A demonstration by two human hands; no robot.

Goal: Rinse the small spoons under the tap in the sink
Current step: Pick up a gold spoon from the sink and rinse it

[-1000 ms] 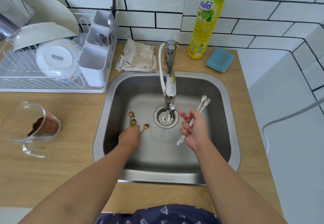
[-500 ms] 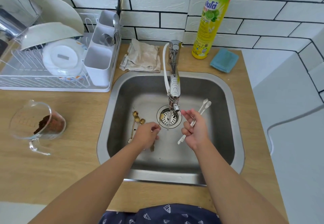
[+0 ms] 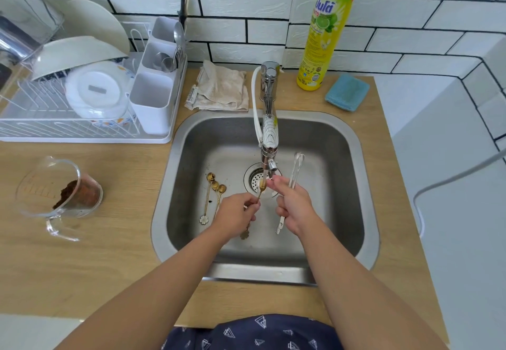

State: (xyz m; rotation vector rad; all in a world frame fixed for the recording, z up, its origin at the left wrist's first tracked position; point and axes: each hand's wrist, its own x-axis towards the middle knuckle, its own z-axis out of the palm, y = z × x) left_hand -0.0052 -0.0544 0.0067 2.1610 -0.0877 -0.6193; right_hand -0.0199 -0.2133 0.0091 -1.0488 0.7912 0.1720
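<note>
1. White tiles are backing a wooden counter, with the steel sink (image 3: 364, 185) sunk in its middle.
2. Left hand (image 3: 235, 214) is pinching a gold spoon (image 3: 262, 185) by the stem, its bowl sitting under the tap (image 3: 269, 136), apparently in the stream.
3. Right hand (image 3: 294, 204) is gripping two white spoons (image 3: 295, 169), their handles pointing toward the sink's far wall.
4. Three more gold spoons (image 3: 215, 188) are lying on the sink floor left of the drain, nearer the left hand.

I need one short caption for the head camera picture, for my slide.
Left hand holds a gold spoon under the tap; right hand holds white spoons.
</note>
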